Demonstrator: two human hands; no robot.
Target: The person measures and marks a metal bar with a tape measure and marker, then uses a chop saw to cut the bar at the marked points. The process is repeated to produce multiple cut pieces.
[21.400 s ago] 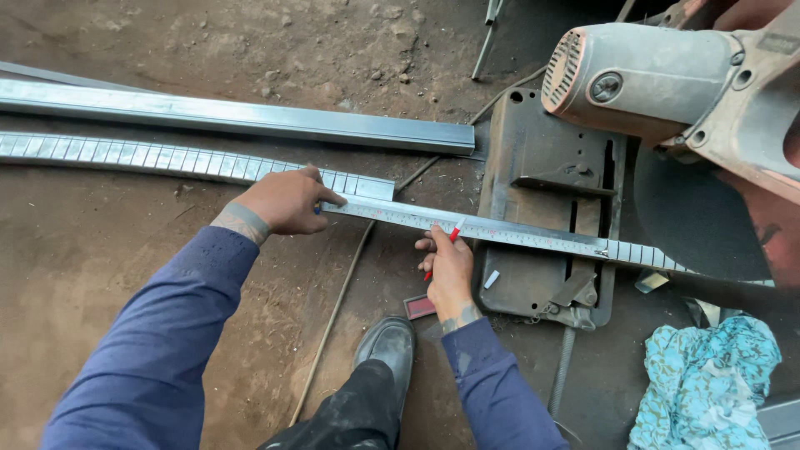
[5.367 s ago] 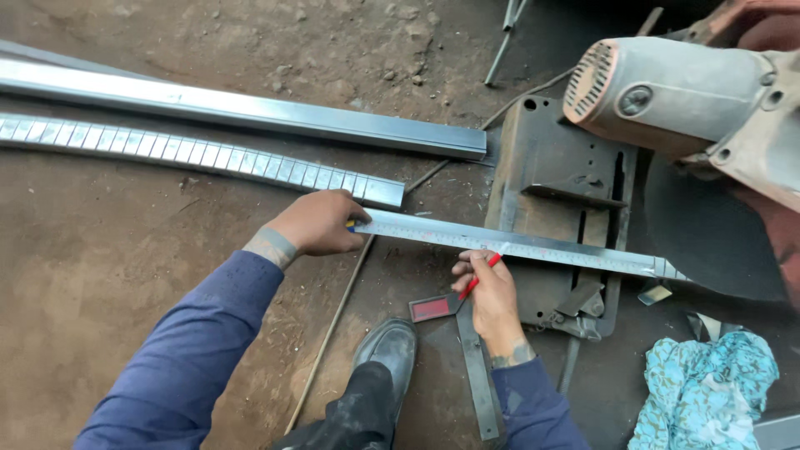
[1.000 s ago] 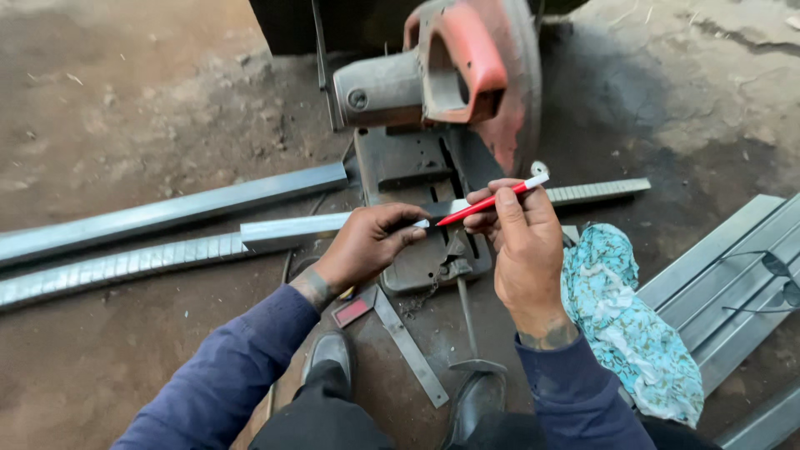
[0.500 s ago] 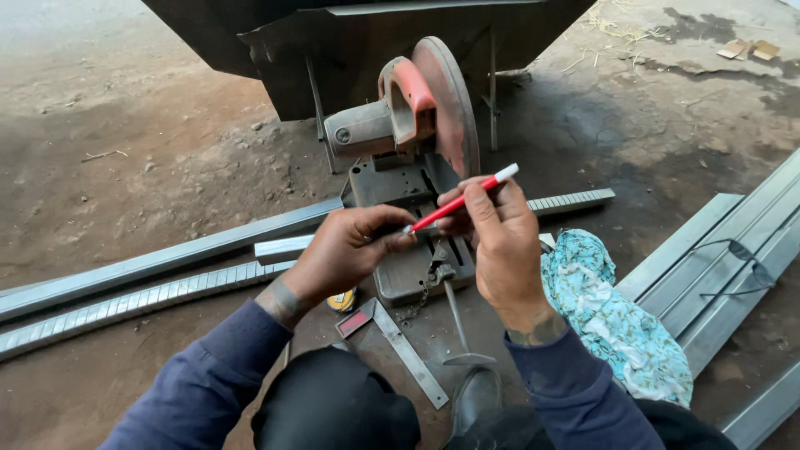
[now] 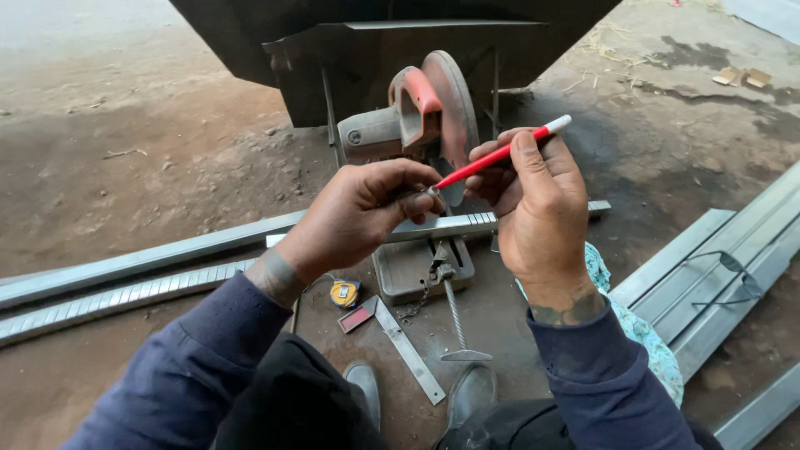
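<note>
My right hand [image 5: 537,208] is raised in front of me and grips a red pen [image 5: 500,154] with a white end that points up and to the right. My left hand [image 5: 358,212] pinches the pen's lower tip with closed fingers. Behind and below both hands stands a chop saw [image 5: 417,117] with a red guard and raised disc. A ribbed metal strip [image 5: 454,225] lies across the saw's base, partly hidden by my hands.
A yellow tape measure [image 5: 344,293] and a try square [image 5: 404,350] lie on the ground by my shoes [image 5: 471,392]. Long metal sections [image 5: 125,267] stretch to the left, more channels [image 5: 717,267] lie at the right. A patterned cloth [image 5: 646,333] sits under my right arm.
Both hands have left the strip and risen toward me. The left hand now pinches the pen's tip. My view has tilted up, showing the whole saw.
</note>
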